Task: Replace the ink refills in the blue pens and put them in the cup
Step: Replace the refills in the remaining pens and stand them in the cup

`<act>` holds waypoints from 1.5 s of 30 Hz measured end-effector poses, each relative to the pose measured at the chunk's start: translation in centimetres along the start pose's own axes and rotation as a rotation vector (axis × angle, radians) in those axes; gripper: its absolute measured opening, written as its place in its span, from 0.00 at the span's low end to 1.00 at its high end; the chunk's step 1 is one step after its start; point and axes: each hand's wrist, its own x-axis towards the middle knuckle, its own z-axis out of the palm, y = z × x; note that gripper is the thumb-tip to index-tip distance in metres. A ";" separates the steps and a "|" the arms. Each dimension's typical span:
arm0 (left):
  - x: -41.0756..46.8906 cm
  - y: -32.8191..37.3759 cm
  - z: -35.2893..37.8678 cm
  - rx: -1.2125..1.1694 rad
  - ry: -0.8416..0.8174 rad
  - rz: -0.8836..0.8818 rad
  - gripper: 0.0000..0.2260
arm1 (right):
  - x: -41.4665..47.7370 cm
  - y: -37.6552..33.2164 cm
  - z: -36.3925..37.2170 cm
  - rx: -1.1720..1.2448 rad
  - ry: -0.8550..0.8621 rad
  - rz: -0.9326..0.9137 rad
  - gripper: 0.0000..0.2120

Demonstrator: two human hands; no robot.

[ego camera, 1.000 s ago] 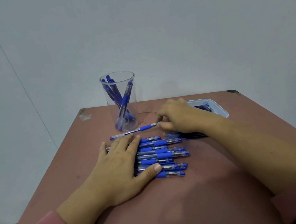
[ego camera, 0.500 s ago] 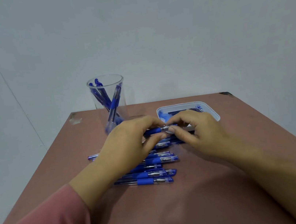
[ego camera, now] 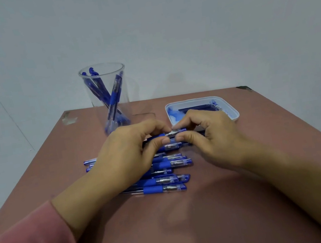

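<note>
A plain grey wall backs the reddish-brown table (ego camera: 211,217), where a row of clear-barrelled blue pens (ego camera: 164,180) lies beneath the person's wrists. Both hands pinch one blue pen (ego camera: 170,134) just above that row: the left hand (ego camera: 131,152) round its rubber grip, the right hand (ego camera: 205,135) at the tip end (thumb and forefinger curled on it). This looks like the unscrewing step. Next, I'd guess, comes a twist apart, then a fresh refill from the shallow white tray (ego camera: 235,113) on the right. The tall clear cup (ego camera: 125,97), already holding a few pens, waits behind.
</note>
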 end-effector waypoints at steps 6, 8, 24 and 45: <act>-0.2 -0.5 -0.2 -0.005 -0.058 -0.043 0.11 | 0.2 0.2 -0.9 -0.009 -0.022 0.010 0.13; 0.0 -0.6 -0.3 0.011 -0.079 -0.054 0.12 | 0.2 0.5 -1.5 -0.013 -0.036 0.017 0.10; 0.4 -2.2 -1.0 0.078 -0.133 0.093 0.19 | -0.6 1.7 -3.7 -0.229 -0.423 0.149 0.07; 0.4 -1.5 -1.0 0.121 -0.068 0.137 0.15 | -0.3 0.1 -0.4 -0.019 -0.037 0.081 0.04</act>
